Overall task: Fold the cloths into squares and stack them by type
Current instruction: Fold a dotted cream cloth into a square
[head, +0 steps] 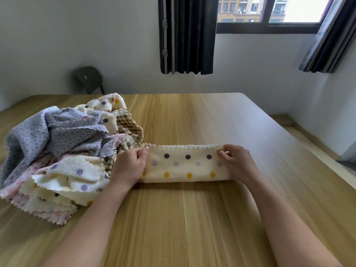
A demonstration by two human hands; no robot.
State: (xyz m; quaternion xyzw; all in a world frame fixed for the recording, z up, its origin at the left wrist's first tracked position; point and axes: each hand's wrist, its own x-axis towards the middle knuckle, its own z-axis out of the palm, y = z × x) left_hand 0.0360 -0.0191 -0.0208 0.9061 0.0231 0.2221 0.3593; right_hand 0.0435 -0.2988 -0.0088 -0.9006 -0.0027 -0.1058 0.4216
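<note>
Item: cream dotted cloth [185, 164], folded into a long narrow strip with a zigzag edge along its far side; rows of dark purple, pale purple and yellow dots. It lies flat on the wooden table [192, 218], in front of the person.

Left hand [131, 166]: at the cloth's left end, thumb and fingers pinching the far corner.

Right hand [237, 162]: at the cloth's right end, fingers curled and pinching the far corner there.

Pile of unfolded cloths [63, 151]: just left of the cream dotted cloth, touching or nearly touching its left end behind the left hand. It contains a grey spotted cloth [38, 135] on top, further cream dotted pieces, a brown checked cloth [127, 124] nearest the strip, and pale pink pieces at the bottom.

Dark chair [89, 79]: well beyond the cloth, to its far left, against the wall.

Dark curtain [187, 35]: on the wall beyond the cloth, beside a window [269, 10] further right.
</note>
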